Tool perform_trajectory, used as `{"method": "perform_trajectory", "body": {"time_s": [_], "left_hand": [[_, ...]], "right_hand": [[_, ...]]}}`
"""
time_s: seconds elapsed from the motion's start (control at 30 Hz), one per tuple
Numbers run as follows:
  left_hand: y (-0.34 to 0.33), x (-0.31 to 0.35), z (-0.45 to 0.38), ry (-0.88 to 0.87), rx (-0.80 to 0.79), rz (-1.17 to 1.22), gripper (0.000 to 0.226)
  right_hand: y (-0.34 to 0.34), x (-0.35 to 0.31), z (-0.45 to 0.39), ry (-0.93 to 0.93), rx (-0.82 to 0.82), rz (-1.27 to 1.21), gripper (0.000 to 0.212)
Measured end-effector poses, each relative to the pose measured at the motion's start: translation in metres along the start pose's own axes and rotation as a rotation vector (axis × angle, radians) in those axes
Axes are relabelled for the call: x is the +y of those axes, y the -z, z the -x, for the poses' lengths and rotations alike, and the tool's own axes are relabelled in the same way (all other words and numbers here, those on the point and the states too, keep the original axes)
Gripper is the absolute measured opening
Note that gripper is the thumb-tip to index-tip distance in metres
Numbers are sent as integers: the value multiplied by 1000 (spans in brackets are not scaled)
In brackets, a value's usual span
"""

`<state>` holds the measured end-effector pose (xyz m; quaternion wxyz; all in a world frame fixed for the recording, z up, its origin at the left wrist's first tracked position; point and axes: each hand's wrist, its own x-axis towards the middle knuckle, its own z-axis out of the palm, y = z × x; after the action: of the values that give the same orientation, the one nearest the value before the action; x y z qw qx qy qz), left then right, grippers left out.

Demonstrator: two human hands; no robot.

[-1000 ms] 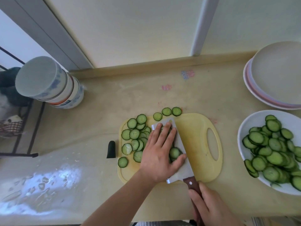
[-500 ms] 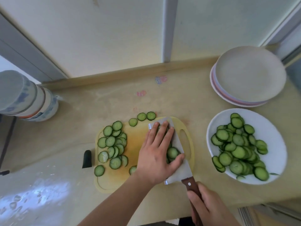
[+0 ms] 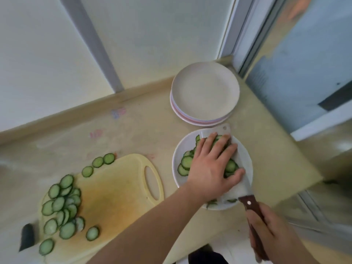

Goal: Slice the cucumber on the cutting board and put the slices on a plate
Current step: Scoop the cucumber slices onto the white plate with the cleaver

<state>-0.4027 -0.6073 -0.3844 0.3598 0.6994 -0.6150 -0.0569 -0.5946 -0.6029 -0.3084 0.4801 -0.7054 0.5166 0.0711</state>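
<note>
A cleaver (image 3: pixel 236 164) is held over the white plate (image 3: pixel 245 159) at three o'clock, its wooden handle (image 3: pixel 251 208) gripped by the right hand (image 3: pixel 270 235). Cucumber slices (image 3: pixel 187 161) are pressed against the blade by the flat, straight-fingered left hand (image 3: pixel 211 164). More slices (image 3: pixel 62 208) are left on the yellow cutting board (image 3: pixel 118 199) at eight o'clock.

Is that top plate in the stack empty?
Empty: the top plate of the stack shows only its bare surface; the slices lie on another plate.
</note>
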Motion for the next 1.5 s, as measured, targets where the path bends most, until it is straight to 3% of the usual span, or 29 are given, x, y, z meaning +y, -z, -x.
{"method": "perform_trajectory", "body": {"time_s": [0.3,0.6,0.73,0.9,1.27,1.37,1.5], "left_hand": [[-30,-1,-11,-131,94,29,10],[-31,-3,-14,-154,17,-48,9],[-30,5,-14,-190,25,-51,20],[-39,16,-16,-435,-60,68,20],[-48,0,-8,-393,-19,-63,7],[-44,-6,-7,-334,-83,-122,16],[-33,0,-12,-202,-271,-250,56]], "right_hand": [[16,23,-17,31,36,-171,25],[44,37,-9,-50,105,-119,24],[51,31,-5,-6,136,-88,22],[51,25,-5,9,124,-86,24],[55,39,3,3,147,-62,19],[61,44,7,-2,180,-38,32],[65,49,9,9,153,-27,32]]}}
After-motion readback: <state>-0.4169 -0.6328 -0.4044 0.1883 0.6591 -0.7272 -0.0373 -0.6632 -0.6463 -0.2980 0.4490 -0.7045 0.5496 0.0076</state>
